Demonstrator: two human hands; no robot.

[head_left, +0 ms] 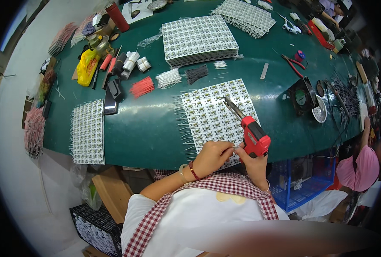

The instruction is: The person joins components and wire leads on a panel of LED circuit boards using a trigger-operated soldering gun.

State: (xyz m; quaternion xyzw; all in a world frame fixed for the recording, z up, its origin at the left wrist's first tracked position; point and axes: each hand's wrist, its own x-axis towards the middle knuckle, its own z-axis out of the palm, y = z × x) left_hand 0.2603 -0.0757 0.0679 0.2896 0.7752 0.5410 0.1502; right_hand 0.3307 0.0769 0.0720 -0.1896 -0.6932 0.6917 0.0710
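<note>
Here the person works at the near edge of a green counter (156,124), bent over a panel of small circuit boards (218,111) that lies flat in front of them. The right hand (255,160) is closed around the grip of a red soldering gun (252,135), whose long metal tip reaches out over the middle of the panel. The left hand (212,156) rests on the panel's near edge, fingers pinched together on something thin, probably a wire, though it is too small to tell.

Judging by how things lie, the work seems well under way. White wires already bristle from the left side of the panel, and a wired panel (87,130) lies apart to the left. A tall stack of panels (199,40) waits further back, with loose bundles of red wires (142,87), white wires (168,78) and black wires (196,73) between, so much appears left to do.
</note>
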